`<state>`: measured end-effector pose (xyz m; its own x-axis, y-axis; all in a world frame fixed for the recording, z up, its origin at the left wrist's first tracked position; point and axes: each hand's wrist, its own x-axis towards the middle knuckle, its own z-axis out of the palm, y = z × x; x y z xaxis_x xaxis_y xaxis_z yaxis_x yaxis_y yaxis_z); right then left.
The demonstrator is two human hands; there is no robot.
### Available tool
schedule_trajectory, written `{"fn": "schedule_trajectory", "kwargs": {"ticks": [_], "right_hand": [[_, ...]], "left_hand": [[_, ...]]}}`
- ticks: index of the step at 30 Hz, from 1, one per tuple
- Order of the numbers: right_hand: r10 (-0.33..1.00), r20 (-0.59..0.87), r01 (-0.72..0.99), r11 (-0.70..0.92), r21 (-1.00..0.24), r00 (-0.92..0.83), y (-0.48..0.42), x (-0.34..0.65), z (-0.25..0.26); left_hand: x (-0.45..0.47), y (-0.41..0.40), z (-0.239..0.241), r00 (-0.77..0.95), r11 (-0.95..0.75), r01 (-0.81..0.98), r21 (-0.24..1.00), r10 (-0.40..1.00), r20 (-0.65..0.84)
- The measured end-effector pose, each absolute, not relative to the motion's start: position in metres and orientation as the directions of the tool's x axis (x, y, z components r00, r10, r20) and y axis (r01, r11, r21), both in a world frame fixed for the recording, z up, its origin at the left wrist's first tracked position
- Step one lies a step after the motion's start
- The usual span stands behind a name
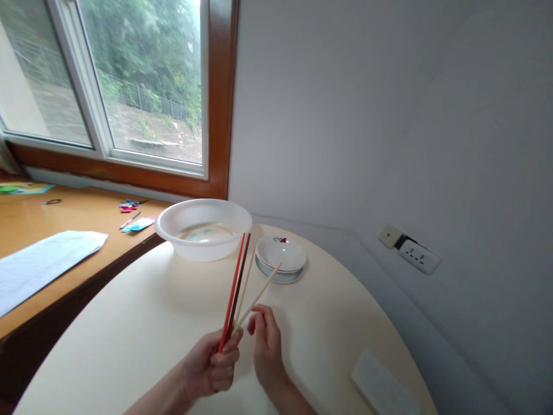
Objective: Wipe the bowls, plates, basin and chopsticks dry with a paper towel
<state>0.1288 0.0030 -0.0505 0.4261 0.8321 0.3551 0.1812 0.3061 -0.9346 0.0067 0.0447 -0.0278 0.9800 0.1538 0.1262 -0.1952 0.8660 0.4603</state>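
My left hand (213, 363) is closed around a bunch of chopsticks (237, 288): one red, one dark brown and pale wooden ones, all pointing up and away over the round cream table (142, 328). My right hand (265, 346) is beside it, fingertips pinching the lower part of a pale chopstick that splays out to the right. Beyond the tips stand a large white plastic basin (203, 227) and a small stack of white bowls (280, 258).
A white rectangular block (382, 389) lies near the table's right front edge. To the left is a wooden desk (38, 222) with a white sheet of paper (41, 262) and small items under the window. A wall socket (417, 253) sits at the right.
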Motion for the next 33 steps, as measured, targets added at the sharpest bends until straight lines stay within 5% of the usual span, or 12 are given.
{"fn": "schedule_trajectory", "kwargs": {"ticks": [9,14,19,26,33], "right_hand": [[0.837,0.355,0.174,0.31,-0.935,0.417,0.002,0.13,-0.05],[0.875,0.367,0.1,0.354,-0.93,0.316,-0.001,0.132,-0.052],[0.857,0.282,0.088,0.271,-0.958,0.43,0.006,0.13,-0.055],[0.847,0.259,0.109,0.235,-0.966,0.464,0.007,0.129,-0.052],[0.86,0.289,0.059,0.293,-0.954,0.419,0.007,0.121,-0.062]], "left_hand": [[0.005,0.045,-0.026,0.99,0.851,-0.141,0.505,0.126,0.064],[0.017,0.042,-0.03,0.896,0.735,-0.088,0.672,0.354,-0.27],[0.029,0.035,-0.04,0.804,0.402,-0.061,0.913,0.562,-0.194],[0.025,0.037,-0.036,0.865,0.431,-0.063,0.9,0.473,-0.166],[0.023,0.043,-0.034,0.873,0.351,0.144,0.925,0.395,-0.286]]}}
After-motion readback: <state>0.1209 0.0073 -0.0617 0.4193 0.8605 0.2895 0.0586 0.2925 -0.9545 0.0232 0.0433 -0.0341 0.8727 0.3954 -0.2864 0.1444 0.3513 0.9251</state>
